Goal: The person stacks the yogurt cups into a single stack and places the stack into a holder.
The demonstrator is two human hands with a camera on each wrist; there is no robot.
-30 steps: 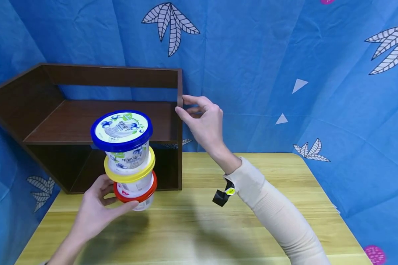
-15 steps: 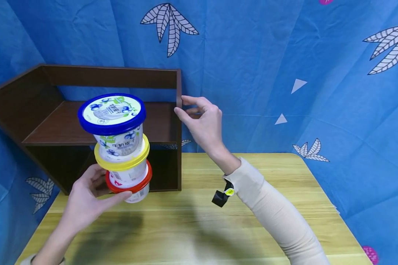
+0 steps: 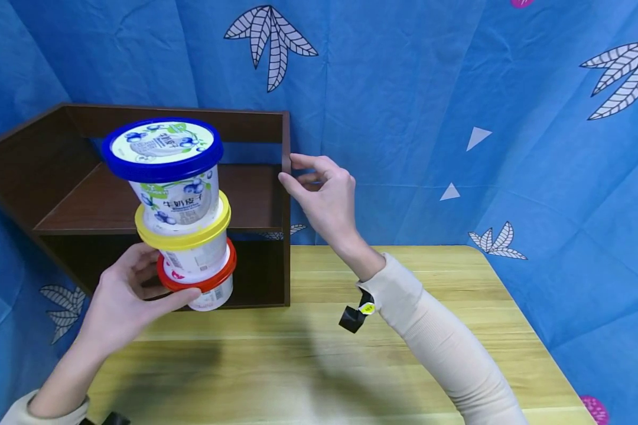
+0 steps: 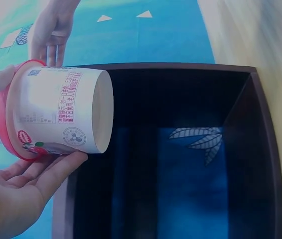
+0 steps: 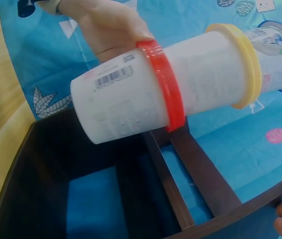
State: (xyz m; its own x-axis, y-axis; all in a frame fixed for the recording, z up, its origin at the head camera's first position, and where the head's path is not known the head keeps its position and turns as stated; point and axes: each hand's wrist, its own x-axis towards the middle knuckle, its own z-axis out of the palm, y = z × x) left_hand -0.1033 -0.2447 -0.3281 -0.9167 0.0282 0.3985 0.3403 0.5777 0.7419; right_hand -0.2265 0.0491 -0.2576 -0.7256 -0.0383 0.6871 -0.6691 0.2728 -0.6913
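Observation:
My left hand (image 3: 119, 298) grips the lowest of three stacked tubs, a white one with a red lid (image 3: 216, 293), around its lid and side. On it stands a yellow-lidded tub (image 3: 204, 258), topped by a blue-lidded tub (image 3: 181, 203) with blueberry pictures. The stack leans slightly and is held off the table, in front of a dark brown wooden shelf (image 3: 255, 198). With thumb and fingers, my right hand (image 3: 326, 200) holds the front edge of the shelf's right side panel. In the left wrist view, the red-lidded tub's white base (image 4: 103, 112) faces the shelf's lower compartment.
The shelf has an upper board with a back rail and a lower compartment, on a light wooden table (image 3: 404, 354). A blue patterned curtain (image 3: 393, 88) hangs behind and at both sides. A black device (image 3: 353, 317) sits at my right wrist.
My left hand has raised the stack of tubs and moved it left, now covering more of the upper shelf. My right hand has stayed at the side panel.

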